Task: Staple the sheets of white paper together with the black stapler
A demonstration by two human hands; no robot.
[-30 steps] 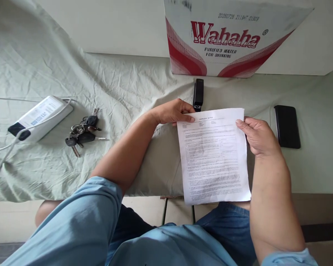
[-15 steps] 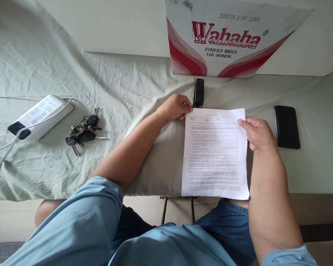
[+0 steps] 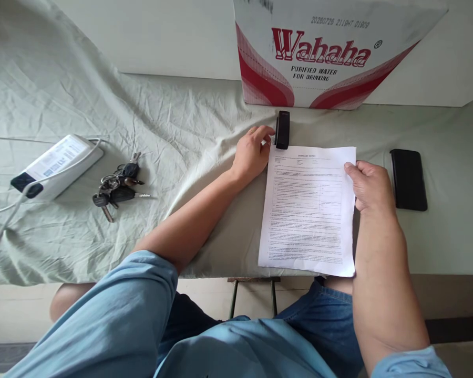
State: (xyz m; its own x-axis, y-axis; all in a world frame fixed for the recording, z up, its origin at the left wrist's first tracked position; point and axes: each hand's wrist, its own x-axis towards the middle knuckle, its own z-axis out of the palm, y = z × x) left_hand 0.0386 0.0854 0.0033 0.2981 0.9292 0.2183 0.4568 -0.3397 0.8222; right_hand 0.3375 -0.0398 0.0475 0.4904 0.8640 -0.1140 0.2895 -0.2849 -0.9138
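Printed sheets of paper (image 3: 307, 220) lie over the front part of the cloth-covered surface, their lower edge reaching its front edge. My right hand (image 3: 372, 184) pinches the paper's upper right side, thumb on top and fingers beneath. At the upper left corner, my left hand (image 3: 254, 149) has its fingers apart and partly bent, the fingertips at the left side of a black stapler (image 3: 283, 129). Whether they touch the stapler I cannot tell. The stapler lies lengthwise, its near end right at the paper's top edge.
A Wahaha water carton (image 3: 323, 63) stands at the back against the wall. To the right lies a black phone (image 3: 409, 180). On the left are a bunch of keys (image 3: 120, 186) and a white box-shaped device (image 3: 59, 167) with a white cable. The pale green cloth (image 3: 173, 126) is wrinkled.
My left hand has let go of the paper's corner and moved up to the stapler's side. The paper, in my right hand, has shifted slightly up and right.
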